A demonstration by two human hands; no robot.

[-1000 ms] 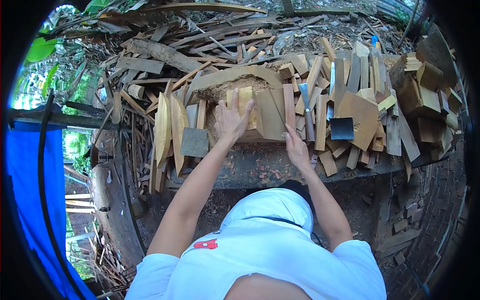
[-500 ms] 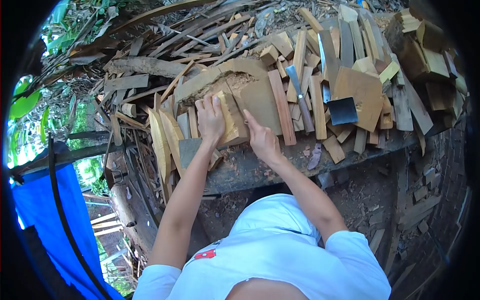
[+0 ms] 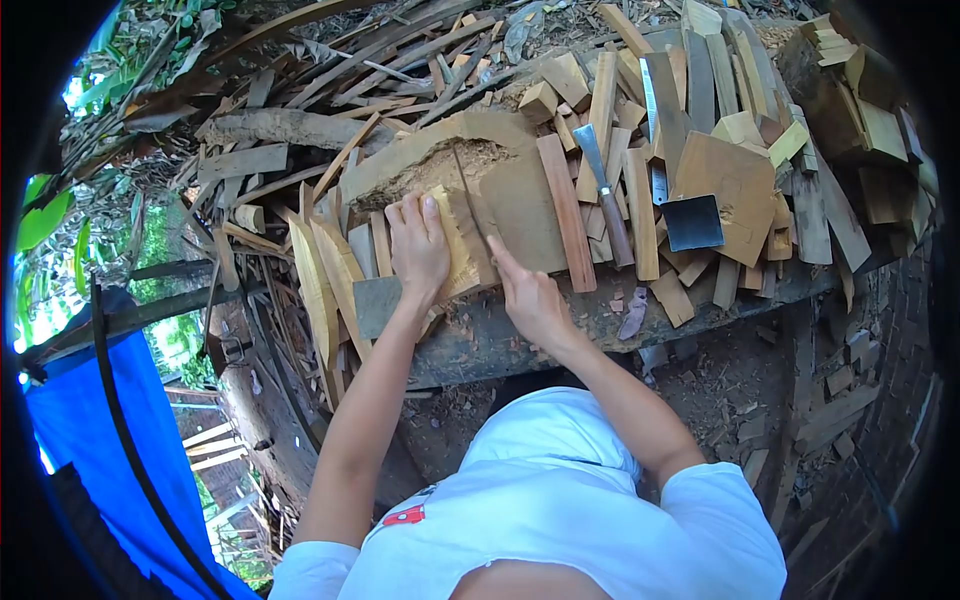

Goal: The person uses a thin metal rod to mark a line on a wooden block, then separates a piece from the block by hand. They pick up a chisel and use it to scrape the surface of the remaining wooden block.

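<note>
My left hand (image 3: pixel 419 250) presses down on a pale yellow wooden block (image 3: pixel 462 262), its fingers laid over the top and closed against it. The block rests on a larger slab (image 3: pixel 525 235) with a rough hollow of chips at its back. At the block's right side, my right hand (image 3: pixel 537 302) grips a saw, index finger stretched along its line. Its thin dark blade (image 3: pixel 468 187) shows nearly edge-on, running away from me beside the block. The saw's handle is hidden under my fingers.
Right of the slab lies a reddish strip (image 3: pixel 566 213), then a chisel (image 3: pixel 604 195) with a wooden handle. A metal rule (image 3: pixel 650 102) and a dark square plate (image 3: pixel 693 222) lie among offcuts. Curved pieces (image 3: pixel 315 285) stand at the left, near a blue tarp (image 3: pixel 115 430).
My right hand and the saw have drawn back slightly towards my body along the block's side. My left hand still holds the block, and the whole view has shifted a little.
</note>
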